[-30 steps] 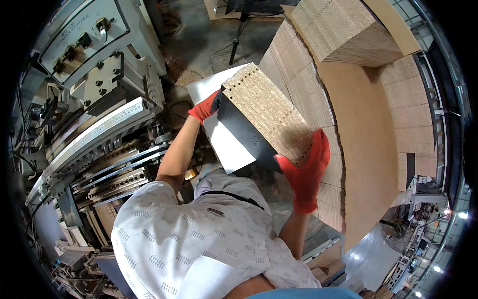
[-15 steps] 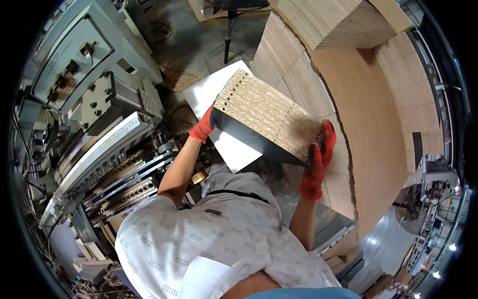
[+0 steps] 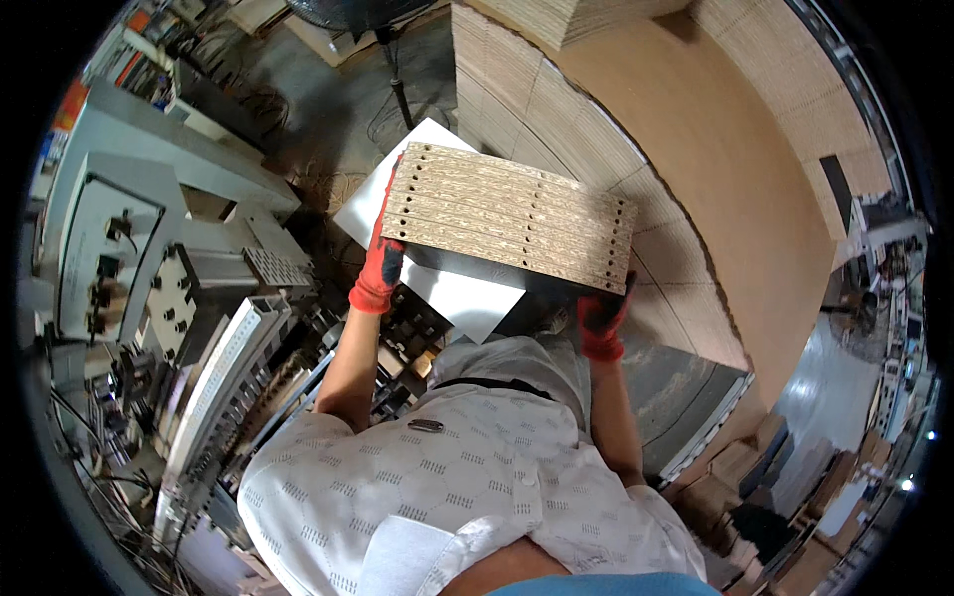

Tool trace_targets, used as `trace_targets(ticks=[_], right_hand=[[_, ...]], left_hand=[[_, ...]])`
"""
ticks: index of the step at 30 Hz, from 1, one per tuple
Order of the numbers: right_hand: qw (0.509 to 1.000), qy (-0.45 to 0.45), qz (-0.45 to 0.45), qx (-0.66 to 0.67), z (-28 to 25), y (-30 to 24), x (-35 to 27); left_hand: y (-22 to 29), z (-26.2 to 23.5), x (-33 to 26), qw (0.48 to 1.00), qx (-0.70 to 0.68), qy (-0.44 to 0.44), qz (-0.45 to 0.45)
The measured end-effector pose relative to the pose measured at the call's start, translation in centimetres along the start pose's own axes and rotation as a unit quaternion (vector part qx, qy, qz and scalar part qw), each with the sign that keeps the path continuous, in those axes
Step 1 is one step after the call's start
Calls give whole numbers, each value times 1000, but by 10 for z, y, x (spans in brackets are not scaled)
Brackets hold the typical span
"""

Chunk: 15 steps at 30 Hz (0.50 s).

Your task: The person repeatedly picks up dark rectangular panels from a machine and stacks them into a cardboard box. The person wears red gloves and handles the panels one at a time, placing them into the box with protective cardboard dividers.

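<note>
Both my hands wear red gloves with dark palms. Between them is a stack of particleboard panels [image 3: 477, 204], its cut edges facing up and rows of drilled holes at both ends and across the middle. A dark face shows along its near side. My left hand [image 3: 380, 268] is wrapped round the stack's left end, with the fingers running up along it. At the lower right corner my right hand [image 3: 602, 323] grips from the side and below, its fingers partly hidden by the panels. Beneath the stack, a white board [image 3: 467, 303] juts out at an angle.
Machinery with a control panel [image 3: 109, 263] and a metal rail [image 3: 219, 382] stands on the left. High piles of boards [image 3: 566, 109] rise to the right beside a large brown sheet [image 3: 735, 169]. A black fan [image 3: 393, 70] stands at the back.
The stack has turned so its long side runs more nearly left to right. My right hand has shifted from the upper right end to the lower right corner. The view has swung.
</note>
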State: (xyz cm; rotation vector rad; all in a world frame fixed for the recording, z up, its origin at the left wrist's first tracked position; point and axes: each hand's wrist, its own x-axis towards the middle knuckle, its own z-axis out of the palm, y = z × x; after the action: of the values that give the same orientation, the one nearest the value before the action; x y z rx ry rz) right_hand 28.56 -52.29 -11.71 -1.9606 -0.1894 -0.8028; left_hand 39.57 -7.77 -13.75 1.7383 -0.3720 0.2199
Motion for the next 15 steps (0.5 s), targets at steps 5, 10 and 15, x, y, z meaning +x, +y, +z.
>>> trace_targets(ticks=[5,10,15], right_hand=[[990,103,39,93,25,-8,-13],[982,92,121,113,20,-15,-12],[975,107,125,150,23,-27,-7]], left_hand=[[50,22,19,955,-272,9,-117],[35,15,16,992,-120,-29,-36],[58,29,22,953,-285,22,-100]])
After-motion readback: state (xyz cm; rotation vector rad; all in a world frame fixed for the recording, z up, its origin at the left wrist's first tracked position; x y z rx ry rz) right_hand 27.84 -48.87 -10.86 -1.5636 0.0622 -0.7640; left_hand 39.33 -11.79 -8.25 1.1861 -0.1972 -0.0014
